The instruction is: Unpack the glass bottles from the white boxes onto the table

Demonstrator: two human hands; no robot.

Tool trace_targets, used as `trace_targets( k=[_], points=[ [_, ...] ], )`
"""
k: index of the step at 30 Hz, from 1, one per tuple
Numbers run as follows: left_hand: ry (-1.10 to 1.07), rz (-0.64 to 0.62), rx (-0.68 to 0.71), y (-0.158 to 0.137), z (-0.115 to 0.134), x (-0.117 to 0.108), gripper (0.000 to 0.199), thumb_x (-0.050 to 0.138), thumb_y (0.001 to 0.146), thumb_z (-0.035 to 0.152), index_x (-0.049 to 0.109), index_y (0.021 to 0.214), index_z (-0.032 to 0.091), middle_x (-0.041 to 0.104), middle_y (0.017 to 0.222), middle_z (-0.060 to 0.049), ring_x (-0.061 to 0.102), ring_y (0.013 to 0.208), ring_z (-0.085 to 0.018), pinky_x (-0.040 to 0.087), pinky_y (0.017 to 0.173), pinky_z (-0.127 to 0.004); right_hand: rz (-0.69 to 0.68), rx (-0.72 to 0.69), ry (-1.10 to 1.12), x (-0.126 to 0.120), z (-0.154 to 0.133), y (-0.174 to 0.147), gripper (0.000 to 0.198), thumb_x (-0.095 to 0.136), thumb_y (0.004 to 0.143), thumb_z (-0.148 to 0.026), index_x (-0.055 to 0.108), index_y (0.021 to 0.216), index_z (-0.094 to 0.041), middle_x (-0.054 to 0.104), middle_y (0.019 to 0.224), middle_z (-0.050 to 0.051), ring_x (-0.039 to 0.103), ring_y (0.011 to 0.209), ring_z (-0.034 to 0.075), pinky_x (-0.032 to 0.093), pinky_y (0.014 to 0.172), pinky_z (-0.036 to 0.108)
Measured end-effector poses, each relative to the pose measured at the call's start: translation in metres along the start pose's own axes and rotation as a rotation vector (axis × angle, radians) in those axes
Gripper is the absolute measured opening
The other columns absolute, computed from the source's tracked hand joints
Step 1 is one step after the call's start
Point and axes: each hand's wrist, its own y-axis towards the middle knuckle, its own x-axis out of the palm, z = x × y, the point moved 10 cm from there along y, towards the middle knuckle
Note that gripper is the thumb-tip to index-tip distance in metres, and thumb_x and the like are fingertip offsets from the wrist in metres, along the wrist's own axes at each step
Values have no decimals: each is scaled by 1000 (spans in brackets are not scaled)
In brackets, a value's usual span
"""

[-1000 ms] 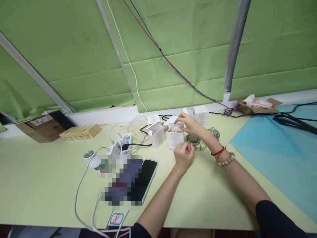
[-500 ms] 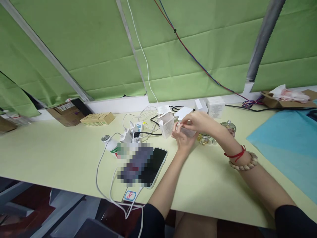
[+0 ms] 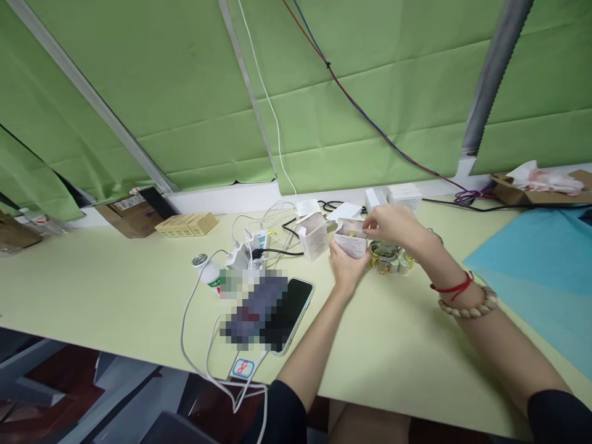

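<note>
My left hand (image 3: pixel 346 266) cups a small white carton (image 3: pixel 351 242) from below, holding it just above the pale yellow table (image 3: pixel 106 290). The carton's top is open and a gold-capped item shows inside. My right hand (image 3: pixel 392 223) pinches the carton's top flap at its right edge. A red string and a bead bracelet circle my right wrist. Just right of the carton stands a cluster of small glass bottles with gold caps (image 3: pixel 391 260), partly hidden by my right forearm. A second open white carton (image 3: pixel 313 234) stands to the left.
A phone (image 3: pixel 290 311), a blurred patch, a small white bottle (image 3: pixel 208 274), a power strip (image 3: pixel 250 246) and cables lie at centre left. White boxes (image 3: pixel 403 196) and brown cartons (image 3: pixel 132 214) line the back wall. A blue sheet (image 3: pixel 536 271) covers the right side.
My left hand has come up from the table and taken the carton from below, lifting it. My right hand has stayed at the top flap. The view has shifted right and down.
</note>
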Motion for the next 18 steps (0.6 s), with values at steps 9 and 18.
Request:
trace_targets(
  k=[9, 18],
  points=[
    [69, 72, 325, -12, 30, -4, 83, 77, 56, 42, 36, 124, 18, 54, 116, -14, 52, 111, -29, 38, 95, -42, 77, 5, 39, -2, -16, -2, 22, 58, 78, -37, 75, 75, -23, 72, 77, 7, 63, 72, 20, 31, 54, 27],
    [138, 211, 398, -8, 29, -17, 75, 71, 58, 25, 37, 125, 16, 52, 116, -15, 48, 111, -29, 37, 94, -43, -81, 148, 58, 18, -2, -7, 33, 52, 81, -42, 69, 73, -14, 65, 63, 10, 63, 69, 21, 38, 59, 27]
  ],
)
